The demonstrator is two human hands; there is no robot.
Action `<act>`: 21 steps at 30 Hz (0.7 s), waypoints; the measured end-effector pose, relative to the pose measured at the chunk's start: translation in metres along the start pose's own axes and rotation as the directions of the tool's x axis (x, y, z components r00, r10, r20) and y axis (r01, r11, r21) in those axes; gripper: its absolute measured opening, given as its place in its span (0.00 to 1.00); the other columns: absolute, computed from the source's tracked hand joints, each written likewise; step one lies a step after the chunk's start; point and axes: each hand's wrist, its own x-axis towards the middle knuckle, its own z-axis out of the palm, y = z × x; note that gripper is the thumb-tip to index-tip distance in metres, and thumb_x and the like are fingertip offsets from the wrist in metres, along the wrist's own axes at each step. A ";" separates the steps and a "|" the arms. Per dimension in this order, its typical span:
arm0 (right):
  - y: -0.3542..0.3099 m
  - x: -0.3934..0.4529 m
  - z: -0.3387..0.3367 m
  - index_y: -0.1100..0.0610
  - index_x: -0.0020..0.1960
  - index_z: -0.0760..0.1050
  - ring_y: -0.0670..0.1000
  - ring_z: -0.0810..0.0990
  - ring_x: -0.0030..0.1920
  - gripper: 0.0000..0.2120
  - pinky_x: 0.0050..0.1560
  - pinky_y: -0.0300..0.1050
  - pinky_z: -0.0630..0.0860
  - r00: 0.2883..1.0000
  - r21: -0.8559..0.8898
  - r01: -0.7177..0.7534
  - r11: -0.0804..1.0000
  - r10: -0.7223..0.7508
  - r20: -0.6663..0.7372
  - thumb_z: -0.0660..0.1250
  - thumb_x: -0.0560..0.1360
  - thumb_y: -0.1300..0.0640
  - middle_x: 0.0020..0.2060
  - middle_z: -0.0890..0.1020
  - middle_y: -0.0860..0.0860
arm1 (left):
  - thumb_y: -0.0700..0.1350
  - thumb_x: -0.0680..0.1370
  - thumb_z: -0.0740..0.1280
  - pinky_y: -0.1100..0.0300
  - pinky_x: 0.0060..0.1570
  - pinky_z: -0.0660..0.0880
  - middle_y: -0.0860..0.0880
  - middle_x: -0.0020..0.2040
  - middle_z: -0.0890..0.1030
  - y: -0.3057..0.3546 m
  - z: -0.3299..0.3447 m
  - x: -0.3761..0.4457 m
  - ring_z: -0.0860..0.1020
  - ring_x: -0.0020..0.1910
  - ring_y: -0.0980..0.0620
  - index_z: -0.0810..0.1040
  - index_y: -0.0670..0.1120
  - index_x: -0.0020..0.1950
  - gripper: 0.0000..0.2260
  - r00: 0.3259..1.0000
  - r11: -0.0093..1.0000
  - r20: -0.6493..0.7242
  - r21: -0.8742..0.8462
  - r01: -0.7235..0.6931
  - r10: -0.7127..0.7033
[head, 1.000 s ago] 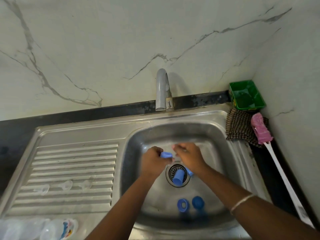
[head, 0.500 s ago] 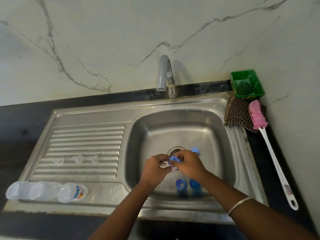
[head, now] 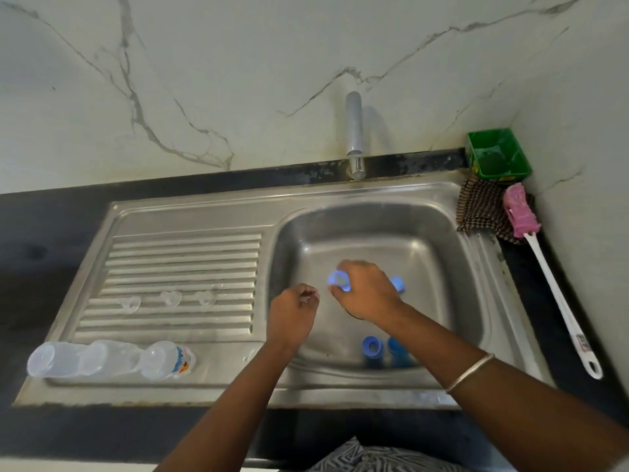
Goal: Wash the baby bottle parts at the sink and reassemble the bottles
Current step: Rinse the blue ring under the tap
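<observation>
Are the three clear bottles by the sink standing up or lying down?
Lying down. The three clear bottles rest on their sides in a row along the front edge of the steel drainboard, open mouths facing the camera.

Your table (head: 51, 219) is a dark stone top with a steel sink unit (head: 190, 212) set into it. On the ribbed drainboard (head: 183, 253) you have three clear teats (head: 170, 298) in a row, apart from one another. Along the near edge of the unit, at its left corner, three clear bottles (head: 112, 359) lie on their sides, touching. At the far right corner sit a green tub (head: 498, 155), a checked cloth (head: 483, 207) and a pink bottle brush (head: 551, 277) along the right edge.
</observation>
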 end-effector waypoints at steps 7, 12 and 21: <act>-0.020 0.003 0.021 0.52 0.44 0.75 0.52 0.78 0.39 0.12 0.34 0.41 0.66 0.978 -0.129 -0.149 0.980 0.127 -0.167 0.65 0.75 0.43 0.38 0.79 0.47 | 0.46 0.78 0.67 0.70 0.45 0.70 0.55 0.50 0.84 -0.020 -0.019 0.008 0.79 0.44 0.60 0.83 0.51 0.53 0.07 0.996 0.997 0.037 0.011 -0.080 0.079; -0.039 0.017 0.026 0.50 0.43 0.77 0.41 0.76 0.37 0.09 0.35 0.33 0.66 0.984 -0.095 -0.159 0.983 0.149 -0.103 0.67 0.75 0.44 0.34 0.78 0.37 | 0.44 0.77 0.66 0.78 0.44 0.66 0.56 0.48 0.83 -0.034 -0.037 0.017 0.79 0.45 0.61 0.84 0.50 0.52 0.08 0.991 0.991 -0.017 -0.019 -0.131 0.130; -0.137 0.080 0.046 0.57 0.55 0.83 0.46 0.81 0.46 0.15 0.52 0.39 0.76 0.993 0.113 0.107 0.988 -0.112 0.042 0.78 0.70 0.53 0.46 0.85 0.49 | 0.38 0.74 0.69 0.75 0.45 0.70 0.53 0.46 0.84 -0.072 -0.066 0.022 0.80 0.45 0.56 0.82 0.48 0.50 0.08 0.980 0.946 -0.197 -0.322 -0.038 -0.028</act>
